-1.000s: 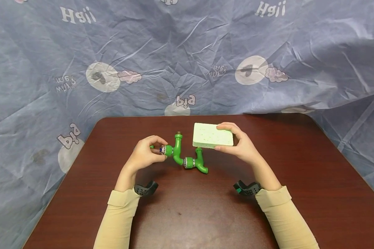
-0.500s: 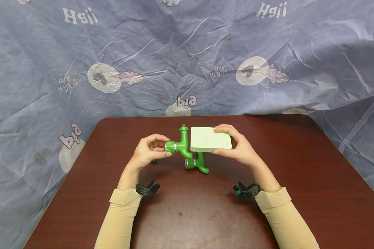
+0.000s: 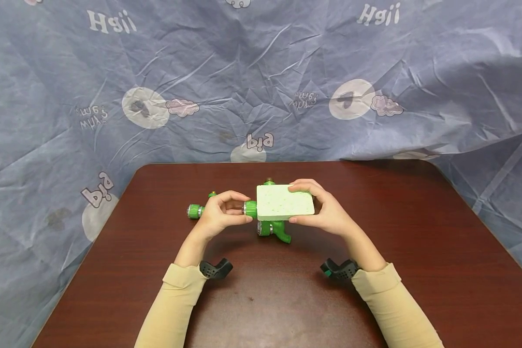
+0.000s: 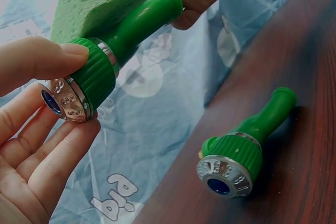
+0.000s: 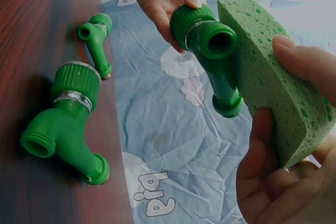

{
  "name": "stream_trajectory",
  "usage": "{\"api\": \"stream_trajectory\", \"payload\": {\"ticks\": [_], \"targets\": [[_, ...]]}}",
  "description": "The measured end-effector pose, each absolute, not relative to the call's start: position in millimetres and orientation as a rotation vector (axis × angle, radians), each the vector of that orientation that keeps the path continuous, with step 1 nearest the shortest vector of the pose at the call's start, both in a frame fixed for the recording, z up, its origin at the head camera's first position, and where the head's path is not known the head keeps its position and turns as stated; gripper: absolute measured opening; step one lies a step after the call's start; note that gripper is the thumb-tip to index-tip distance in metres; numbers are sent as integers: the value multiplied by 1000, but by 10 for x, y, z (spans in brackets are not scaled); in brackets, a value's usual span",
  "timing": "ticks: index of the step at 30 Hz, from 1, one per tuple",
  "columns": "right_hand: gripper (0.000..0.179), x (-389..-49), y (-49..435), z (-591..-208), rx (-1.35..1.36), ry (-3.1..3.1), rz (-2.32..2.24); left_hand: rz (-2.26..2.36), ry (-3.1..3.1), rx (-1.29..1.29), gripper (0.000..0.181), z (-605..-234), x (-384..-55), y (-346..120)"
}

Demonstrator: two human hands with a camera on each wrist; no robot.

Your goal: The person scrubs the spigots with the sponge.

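Note:
My left hand (image 3: 222, 215) pinches the ribbed knob of a green faucet (image 4: 139, 30) between thumb and fingers, holding it above the table. A light green sponge (image 3: 284, 203) is gripped by its right end in my right hand (image 3: 326, 212). In the head view the sponge covers most of the held faucet, leaving its knob and threaded end showing. The right wrist view has the sponge's broad face right beside the faucet's body, whose open spout (image 5: 219, 43) faces that camera.
A second green faucet (image 3: 282, 234) lies on the dark wooden table (image 3: 261, 299) below the sponge. A third faucet (image 3: 195, 211) lies left, partly behind the left hand. Patterned blue-grey cloth (image 3: 226, 72) hangs behind the table.
My left hand has lifted the faucet and carried it right. My right hand has brought the sponge left and slightly down, so it now overlaps the faucet.

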State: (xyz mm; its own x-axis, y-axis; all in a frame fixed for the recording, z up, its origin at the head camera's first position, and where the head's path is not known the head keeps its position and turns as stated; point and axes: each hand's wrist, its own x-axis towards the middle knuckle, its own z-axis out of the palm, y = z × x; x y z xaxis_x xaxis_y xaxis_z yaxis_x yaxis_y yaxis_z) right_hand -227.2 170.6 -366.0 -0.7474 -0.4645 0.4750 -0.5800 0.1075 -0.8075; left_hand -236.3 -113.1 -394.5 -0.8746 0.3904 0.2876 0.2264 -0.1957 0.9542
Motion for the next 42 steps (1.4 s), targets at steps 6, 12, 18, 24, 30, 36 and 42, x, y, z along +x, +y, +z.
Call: {"api": "stream_trajectory", "payload": {"ticks": [6, 12, 18, 24, 30, 36, 42], "targets": [[62, -2242, 1737, -3587, 1036, -2223, 1766, 2280, 1929, 755, 44, -3922, -2360, -1165], [58, -2120, 1653, -3453, 1003, -2247, 1739, 2258, 1917, 729, 45, -3908, -2342, -1130], [60, -2100, 1648, -3426, 1107, -2271, 1745, 2281, 1945, 752, 46, -3878, -2334, -1132], [60, -2097, 1668, -3424, 1048, -2234, 1769, 2281, 1959, 735, 44, -3869, -2333, -1148], [59, -2083, 1613, -3443, 1046, -2241, 1752, 2279, 1957, 716, 45, -3860, -2309, -1115], [59, -2080, 1649, -3418, 1146, -2254, 1716, 2304, 1992, 671, 45, -3870, -2292, -1096], [58, -2087, 1691, -3412, 1091, -2277, 1700, 2338, 2031, 593, 45, -3922, -2237, -1087]]}}
